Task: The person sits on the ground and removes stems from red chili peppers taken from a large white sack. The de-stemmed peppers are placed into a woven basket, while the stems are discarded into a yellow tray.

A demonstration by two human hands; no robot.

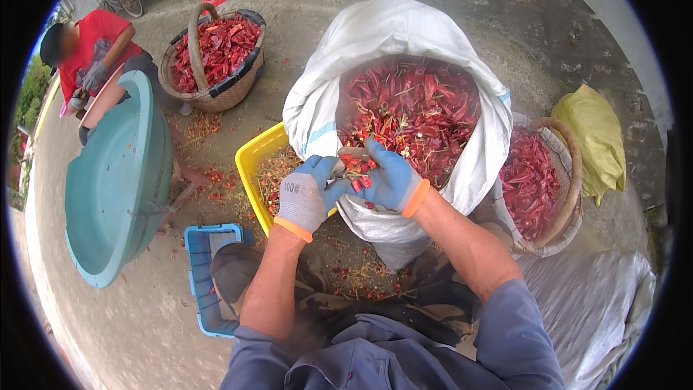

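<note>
Both my hands wear gloves of grey knit and blue coating with orange cuffs. My right hand (392,180) is palm up, with broken red dried chili pieces and stem bits (357,170) in it. Bent fingers of my left hand (308,192) meet the right hand at these pieces; whether they pinch any is hidden. Just beyond is a white woven sack (319,103), its mouth rolled open, full of dried red chilies (411,103). Below and left of the hands, a yellow plastic tub (246,173) holds stems and chili scraps (273,173).
A wicker basket of chilies (211,81) stands at far left, another basket (566,189) at right beside a yellow-green sack (590,141). A teal basin (119,195) is tipped on a stand near a seated, gloved person (103,46). A blue crate (197,281) sits by my leg.
</note>
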